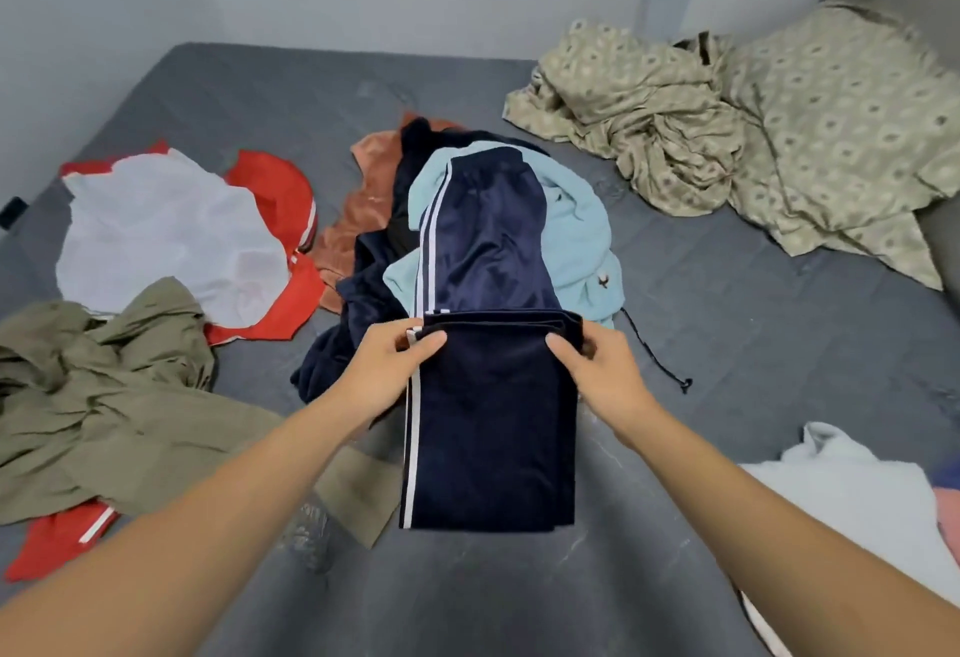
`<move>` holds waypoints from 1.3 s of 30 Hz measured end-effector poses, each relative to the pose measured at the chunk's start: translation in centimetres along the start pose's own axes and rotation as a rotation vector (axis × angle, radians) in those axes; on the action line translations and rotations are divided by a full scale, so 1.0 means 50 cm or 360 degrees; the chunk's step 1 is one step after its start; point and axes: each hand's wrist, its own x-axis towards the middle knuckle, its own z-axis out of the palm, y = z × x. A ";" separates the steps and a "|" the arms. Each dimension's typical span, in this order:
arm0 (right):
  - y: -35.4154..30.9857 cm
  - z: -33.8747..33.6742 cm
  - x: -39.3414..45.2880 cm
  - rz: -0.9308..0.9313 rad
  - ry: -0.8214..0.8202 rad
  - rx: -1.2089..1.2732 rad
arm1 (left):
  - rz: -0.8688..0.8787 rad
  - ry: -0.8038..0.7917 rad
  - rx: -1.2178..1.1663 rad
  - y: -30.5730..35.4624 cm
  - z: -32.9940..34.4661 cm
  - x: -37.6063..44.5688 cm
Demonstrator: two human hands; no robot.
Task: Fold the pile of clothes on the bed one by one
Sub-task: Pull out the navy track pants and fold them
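Pinching the folded edge of the navy pants (493, 422), both hands sit at the crease: my left hand (387, 370) nips the striped corner between thumb and fingers, my right hand (597, 370) curls round the opposite corner. I see the pants lying lengthwise on the grey bed (727, 344), the doubled lower part flat on the mattress, the upper part running up and over the pile (395, 241) beyond it. White stripes run down the pants' left side.

Under the far half of the pants lies a light blue top (582, 241), with a dark navy garment and a rust-coloured piece beside it in the same pile. Left of the pants I have an olive garment (104, 396), and beyond that a white cloth (166, 241) on red fabric (275, 189). Right of the pants, near me, sits a white piece (857, 500). Far right of the pants, a patterned beige sheet (753, 137) lies crumpled.
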 end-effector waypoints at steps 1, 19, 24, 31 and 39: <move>-0.007 0.005 0.032 -0.0021 0.0030 0.0020 | 0.0016 0.0018 -0.0069 0.008 -0.001 0.032; -0.159 0.072 0.645 -0.0289 0.0815 -0.1045 | 0.0349 0.0751 0.0579 0.118 -0.037 0.652; -0.035 0.157 0.570 -0.0821 0.0336 -0.1625 | 0.1004 0.0228 0.1267 -0.034 0.009 0.575; 0.006 0.153 0.567 -0.0737 0.0183 -0.1714 | 0.0829 0.0107 0.1425 -0.101 0.015 0.603; 0.127 0.115 0.229 -0.0267 0.0190 -0.0947 | 0.0528 0.0123 0.1151 -0.193 -0.007 0.304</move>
